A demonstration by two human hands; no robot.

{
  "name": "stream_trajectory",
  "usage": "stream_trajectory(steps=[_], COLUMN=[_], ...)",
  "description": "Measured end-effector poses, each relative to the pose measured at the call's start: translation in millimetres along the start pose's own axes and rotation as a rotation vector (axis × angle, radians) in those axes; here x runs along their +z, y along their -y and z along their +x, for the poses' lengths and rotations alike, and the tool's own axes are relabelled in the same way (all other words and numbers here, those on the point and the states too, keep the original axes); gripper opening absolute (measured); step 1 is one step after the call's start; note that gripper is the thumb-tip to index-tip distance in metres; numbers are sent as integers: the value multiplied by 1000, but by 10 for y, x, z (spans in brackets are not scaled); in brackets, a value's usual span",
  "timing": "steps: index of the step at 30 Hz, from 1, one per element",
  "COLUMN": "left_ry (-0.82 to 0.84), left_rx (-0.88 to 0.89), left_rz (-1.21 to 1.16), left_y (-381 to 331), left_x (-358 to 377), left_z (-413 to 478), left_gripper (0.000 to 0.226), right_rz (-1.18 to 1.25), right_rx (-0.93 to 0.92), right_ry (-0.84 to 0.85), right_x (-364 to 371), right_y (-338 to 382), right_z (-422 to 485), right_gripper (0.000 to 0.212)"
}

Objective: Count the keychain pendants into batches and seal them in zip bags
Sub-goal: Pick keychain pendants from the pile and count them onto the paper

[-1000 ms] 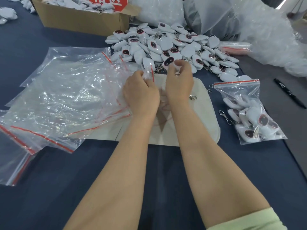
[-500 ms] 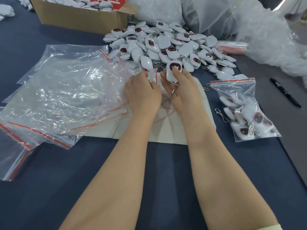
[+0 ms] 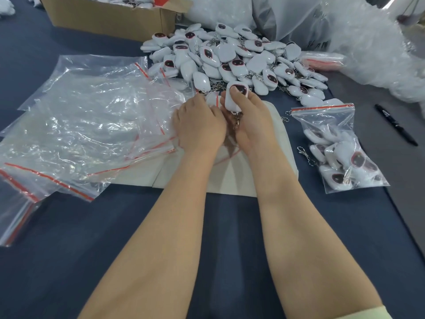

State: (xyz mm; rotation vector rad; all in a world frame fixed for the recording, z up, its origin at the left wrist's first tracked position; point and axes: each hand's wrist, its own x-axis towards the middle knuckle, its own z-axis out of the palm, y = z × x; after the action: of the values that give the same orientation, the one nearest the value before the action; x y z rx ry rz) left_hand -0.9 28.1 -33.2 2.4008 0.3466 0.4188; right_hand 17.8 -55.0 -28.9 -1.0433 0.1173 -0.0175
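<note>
Working beside a heap of empty zip bags (image 3: pixel 87 125) spreading over the left of the frame, below a cardboard box (image 3: pixel 110 17) at the upper left. Gripping the mouth of one zip bag (image 3: pixel 212 99) at centre with the left hand (image 3: pixel 200 127), fingers curled, knuckles up. Pinching a white pendant (image 3: pixel 234 97) just right of that with the right hand (image 3: pixel 250 120), thumb pressing on its dark face, chain (image 3: pixel 236 122) dangling. Holding both hands over a cream pad (image 3: pixel 230 180), just below the loose pendant pile (image 3: pixel 230 56). Showing a filled bag (image 3: pixel 338 148) at the right and a black marker (image 3: pixel 395 127) at the far right.
</note>
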Motion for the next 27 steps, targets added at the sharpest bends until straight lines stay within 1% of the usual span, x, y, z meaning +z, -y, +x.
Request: stream_trajectory(steps=[5,9,12,17,21,25,27], left_ry=[10,9,8,14,12,8,5], left_rx=[1,-2,-6,-16,-15,-9,-10], left_rz=[-42,-62,-73,-77,-86,-97,-107], left_y=[-10,-12,-17,-21,-26,-25,-25], left_x=[-4,-14,-12,-11,-20,-25,-32], left_z=[-8,-9,-10,-3,-8,-11,-8], left_gripper=[35,35,35,35,35,35,35], right_rz=[-86,-79,-79,25,-50,41,12], right_rx=[-44,-58,-33,13,-14,-13,10], right_ry=[9,0,2,0,2,-4,5], right_x=[6,7,9,6,13,15,-10], right_y=[-35,-43,-42,-18,-25,-15,-9], right_z=[2,12,20,23,14,22,19], right_gripper=[8,9,10,23,19,18,17])
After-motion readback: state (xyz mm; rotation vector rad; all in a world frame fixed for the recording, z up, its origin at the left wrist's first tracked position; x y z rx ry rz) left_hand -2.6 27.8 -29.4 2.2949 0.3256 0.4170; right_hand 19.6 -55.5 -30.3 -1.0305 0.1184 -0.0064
